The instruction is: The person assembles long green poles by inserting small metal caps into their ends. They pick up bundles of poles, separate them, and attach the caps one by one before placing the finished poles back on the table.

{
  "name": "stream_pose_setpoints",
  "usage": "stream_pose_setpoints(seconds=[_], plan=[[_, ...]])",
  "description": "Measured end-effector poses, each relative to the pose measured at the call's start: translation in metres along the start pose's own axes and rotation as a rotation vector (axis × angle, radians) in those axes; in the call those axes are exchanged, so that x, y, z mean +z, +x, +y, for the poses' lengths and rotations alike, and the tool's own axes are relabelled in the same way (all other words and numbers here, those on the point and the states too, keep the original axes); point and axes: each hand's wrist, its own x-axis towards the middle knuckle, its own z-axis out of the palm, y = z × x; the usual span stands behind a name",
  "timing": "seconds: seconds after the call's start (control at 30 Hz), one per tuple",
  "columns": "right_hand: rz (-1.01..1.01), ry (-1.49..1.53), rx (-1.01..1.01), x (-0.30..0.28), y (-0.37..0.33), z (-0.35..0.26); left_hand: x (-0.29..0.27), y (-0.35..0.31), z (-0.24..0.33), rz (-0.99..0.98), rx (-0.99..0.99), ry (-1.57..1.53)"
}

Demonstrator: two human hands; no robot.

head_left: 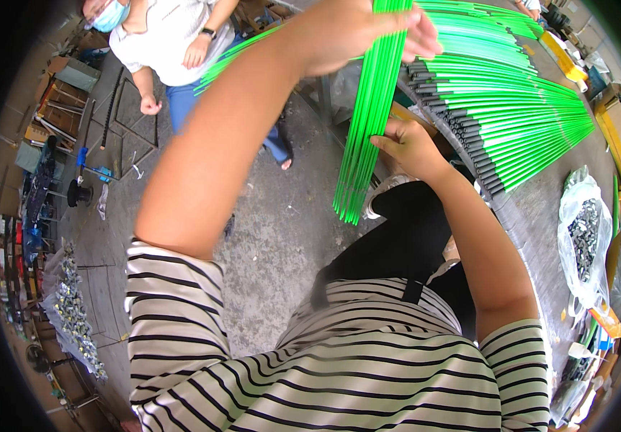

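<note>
A bundle of thin bright green rods (369, 101) stands steeply slanted in front of me, its lower tips spread a little. Up near the top edge of the picture, my left hand (357, 32) is closed round the bundle, with the thumb across the front and fingertips showing past its right side. Lower down, my right hand (410, 150) grips the same bundle from the right, thumb on the front. Beyond my right hand, many more green rods (526, 115) with black sleeved ends (462, 133) lie fanned out on a grey work table (523, 227).
A person in a white shirt (170, 36) stands at the far left. On the table's right lies a clear plastic bag of small metal parts (584, 230). A metal frame (127, 119) stands on the floor at left, with another pile of small parts (73, 317) nearer.
</note>
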Motion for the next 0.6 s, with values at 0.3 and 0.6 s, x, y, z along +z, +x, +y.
stream_pose_setpoints(seconds=[0.3,0.6], plan=[[0.173,0.217,-0.113,-0.008,0.005,-0.026,-0.004,0.025,0.130,0.010,0.014,0.128],[0.392,0.216,-0.147,-0.011,0.001,-0.034,0.000,0.032,0.166,0.032,-0.026,0.134]])
